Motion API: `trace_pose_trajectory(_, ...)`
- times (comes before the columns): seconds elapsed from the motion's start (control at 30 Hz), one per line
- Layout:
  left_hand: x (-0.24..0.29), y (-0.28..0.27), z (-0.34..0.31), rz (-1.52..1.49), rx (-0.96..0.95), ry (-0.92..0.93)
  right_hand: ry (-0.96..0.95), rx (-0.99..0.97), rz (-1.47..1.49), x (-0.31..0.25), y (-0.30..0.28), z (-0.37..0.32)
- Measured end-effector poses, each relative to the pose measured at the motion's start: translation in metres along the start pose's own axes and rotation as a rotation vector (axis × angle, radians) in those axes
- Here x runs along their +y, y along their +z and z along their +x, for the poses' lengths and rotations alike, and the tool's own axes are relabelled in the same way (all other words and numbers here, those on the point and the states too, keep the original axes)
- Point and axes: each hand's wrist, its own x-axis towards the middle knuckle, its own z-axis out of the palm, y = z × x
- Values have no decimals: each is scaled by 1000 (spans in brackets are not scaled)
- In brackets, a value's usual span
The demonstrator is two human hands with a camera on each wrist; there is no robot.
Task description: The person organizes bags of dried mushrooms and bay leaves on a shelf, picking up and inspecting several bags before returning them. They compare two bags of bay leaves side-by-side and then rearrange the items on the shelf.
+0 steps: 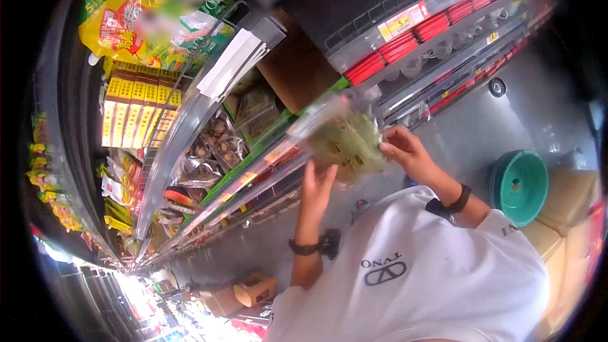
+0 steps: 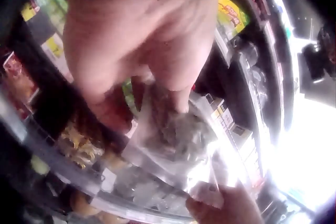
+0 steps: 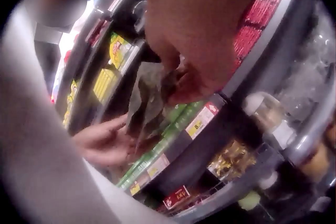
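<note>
A clear plastic bag of flat green leaves (image 1: 347,145), with dark printing on its front, is held up between both hands. At its lower left edge, the left hand (image 1: 315,191) holds it with the thumb apart from the fingers. The right hand (image 1: 411,155) pinches its right edge between thumb and fingertips. In the left wrist view the bag (image 2: 176,140) hangs below the left hand (image 2: 139,45), and the right hand (image 2: 226,205) pinches a corner. The right wrist view has the left hand (image 3: 107,141) beside the bag (image 3: 146,98), its fingertips partly hidden, under the right hand (image 3: 194,50).
Shelves with yellow boxes (image 1: 136,104), yellow packets (image 1: 130,25) and bagged dried goods (image 1: 218,139) stand at the left. Red packs (image 1: 399,47) line a shelf at the upper right. A green basin (image 1: 519,187) and cardboard boxes (image 1: 570,199) are at the right.
</note>
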Motion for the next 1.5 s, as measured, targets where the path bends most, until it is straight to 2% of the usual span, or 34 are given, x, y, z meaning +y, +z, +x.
trace_pose_trajectory(0.07, 3, 9, 0, -34, 55, 166, 15, -41, -14, -3, 3, 5)
trace_pose_trajectory(0.17, 6, -3, 0, -113, 57, 107, -1, -129, -107, -13, 6, 14)
trace_pose_trajectory(0.3, 12, -16, 15, -98, 88, 167, 2, -145, -193, -39, 22, 26)
trace_pose_trajectory(0.4, 23, -22, 28, -69, 87, 203, -297, -104, -603, -55, 43, 37)
trace_pose_trajectory(0.53, 41, -33, 49, -88, 82, 354, -363, 95, -654, -64, 68, 54)
trace_pose_trajectory(0.63, 56, -63, 66, -10, 47, 208, -380, 189, -763, -71, 82, 68)
trace_pose_trajectory(0.67, 54, -71, 74, -80, 85, 197, -407, 212, -790, -74, 86, 72)
trace_pose_trajectory(0.8, 79, -87, 100, 96, 36, 325, -578, 398, -1127, -83, 106, 91)
trace_pose_trajectory(0.9, 92, -97, 115, 195, -23, 422, -690, 493, -1231, -87, 115, 103)
trace_pose_trajectory(0.93, 91, -97, 120, 147, 27, 484, -715, 500, -1251, -90, 120, 106)
trace_pose_trajectory(1.0, 102, -107, 127, 320, 46, 449, -765, 531, -1276, -96, 127, 112)
trace_pose_trajectory(1.07, 116, -113, 129, 500, 90, 409, -738, 566, -1313, -96, 136, 120)
trace_pose_trajectory(1.13, 90, -124, 164, 583, 116, 498, -752, 635, -1351, -94, 141, 134)
trace_pose_trajectory(1.2, 100, -122, 173, 685, 153, 370, -809, 733, -1389, -84, 142, 154)
trace_pose_trajectory(1.27, 98, -125, 196, 710, 139, 224, -695, 750, -1501, -75, 145, 167)
trace_pose_trajectory(1.33, 82, -127, 223, 620, 140, 240, -545, 715, -1612, -74, 150, 176)
trace_pose_trajectory(1.4, 71, -127, 242, 491, 195, 437, -505, 651, -1648, -71, 152, 188)
trace_pose_trajectory(1.5, 49, -133, 275, 590, 191, 634, -426, 522, -1735, -56, 130, 226)
